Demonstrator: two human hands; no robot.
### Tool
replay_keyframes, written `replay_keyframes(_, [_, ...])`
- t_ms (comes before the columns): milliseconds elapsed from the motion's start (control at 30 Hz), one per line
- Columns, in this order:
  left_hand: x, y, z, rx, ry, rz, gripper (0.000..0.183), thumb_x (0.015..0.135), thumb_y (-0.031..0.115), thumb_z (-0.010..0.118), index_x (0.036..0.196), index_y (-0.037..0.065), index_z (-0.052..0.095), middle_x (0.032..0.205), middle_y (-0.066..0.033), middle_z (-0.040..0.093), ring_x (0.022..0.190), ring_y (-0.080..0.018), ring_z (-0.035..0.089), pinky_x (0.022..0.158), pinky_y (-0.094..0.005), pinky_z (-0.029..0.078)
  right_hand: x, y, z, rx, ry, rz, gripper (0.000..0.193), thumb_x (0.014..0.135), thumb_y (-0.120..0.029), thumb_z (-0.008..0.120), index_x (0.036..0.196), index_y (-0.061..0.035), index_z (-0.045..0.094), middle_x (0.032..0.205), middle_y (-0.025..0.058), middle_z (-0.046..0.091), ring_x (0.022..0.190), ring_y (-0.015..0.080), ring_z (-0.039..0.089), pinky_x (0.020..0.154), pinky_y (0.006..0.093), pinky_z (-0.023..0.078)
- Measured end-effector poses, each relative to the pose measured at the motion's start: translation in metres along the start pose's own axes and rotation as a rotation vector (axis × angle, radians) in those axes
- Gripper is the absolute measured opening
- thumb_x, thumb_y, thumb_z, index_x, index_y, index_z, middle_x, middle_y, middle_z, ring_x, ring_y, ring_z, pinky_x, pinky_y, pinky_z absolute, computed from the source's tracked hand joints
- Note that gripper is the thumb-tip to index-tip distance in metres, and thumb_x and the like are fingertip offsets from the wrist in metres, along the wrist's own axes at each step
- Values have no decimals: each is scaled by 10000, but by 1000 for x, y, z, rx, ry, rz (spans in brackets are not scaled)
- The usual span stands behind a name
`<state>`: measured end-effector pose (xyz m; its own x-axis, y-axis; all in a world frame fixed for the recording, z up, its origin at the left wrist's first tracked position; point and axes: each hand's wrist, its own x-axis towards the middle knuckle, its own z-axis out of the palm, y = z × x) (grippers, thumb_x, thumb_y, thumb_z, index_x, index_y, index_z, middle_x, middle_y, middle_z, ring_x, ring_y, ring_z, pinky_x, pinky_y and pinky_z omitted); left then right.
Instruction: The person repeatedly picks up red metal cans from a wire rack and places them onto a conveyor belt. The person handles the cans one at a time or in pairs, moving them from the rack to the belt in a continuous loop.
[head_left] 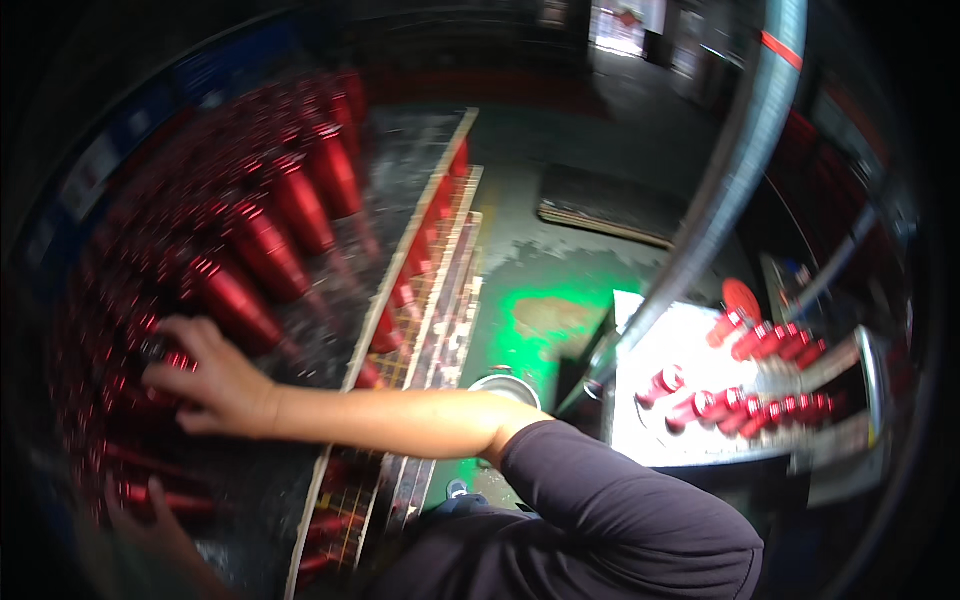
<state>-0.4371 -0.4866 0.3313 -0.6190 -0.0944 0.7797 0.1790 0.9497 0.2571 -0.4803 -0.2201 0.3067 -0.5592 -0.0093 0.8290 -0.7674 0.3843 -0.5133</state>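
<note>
My right arm stretches across to the left, over a dark board crowded with shiny red metal bottles. The fingers of my right hand (pixel 205 375) are curled around the top of a red bottle (pixel 178 362) that stands among the others. Lower and closer to me, my left hand (pixel 150 530) is dim and partly blurred at the left rim. Its thumb and a finger are spread apart at another red bottle (pixel 175 498). Beyond my right hand, a row of larger-looking red bottles (pixel 265 250) lines the board's right side.
Below the board's edge (pixel 415 225), more layers with red bottles show. At right, a brightly lit white worktable (pixel 640 420) carries several red bottles (pixel 745 405). A grey metal pole (pixel 725 190) rises before it. A dark flat panel (pixel 605 205) lies on the green floor, and a round pail (pixel 505 388) stands nearby.
</note>
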Motion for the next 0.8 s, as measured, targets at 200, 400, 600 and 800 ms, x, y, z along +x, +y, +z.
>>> replay_keyframes(200, [-20,60,-37,-172,130,437,541,776,365,893,1138,30,670,1111,-161,692,1008,-325,665,959,-456,533,-85,-62,-133,191,346,92,622,679,-172,828,1267,-90,643,1402,205,424,1328,347,449,1136,437,357])
replay_keyframes(400, [-78,159,5,-1257,-654,70,737,830,226,711,1494,122,409,1441,-176,467,1297,-328,495,1035,-473,498,-259,-148,-263,176,684,653,611,729,-103,854,1283,-93,598,1251,48,587,1169,171,583,1042,339,472])
replay_keyframes(600, [-225,263,99,-1583,-1840,-262,653,857,179,669,1450,94,408,1329,-120,546,1191,-253,582,1021,-393,510,-455,-247,-293,428,1295,902,509,838,-145,736,1297,-24,552,1129,100,658,1024,212,668,904,375,574])
replay_keyframes(800, [-349,304,187,-1004,-2582,-1054,373,923,295,641,1207,52,629,1049,-128,715,919,-269,714,824,-431,614,-623,-300,-247,689,1874,969,403,933,-373,632,1113,-13,651,1028,158,727,955,291,711,851,459,610])
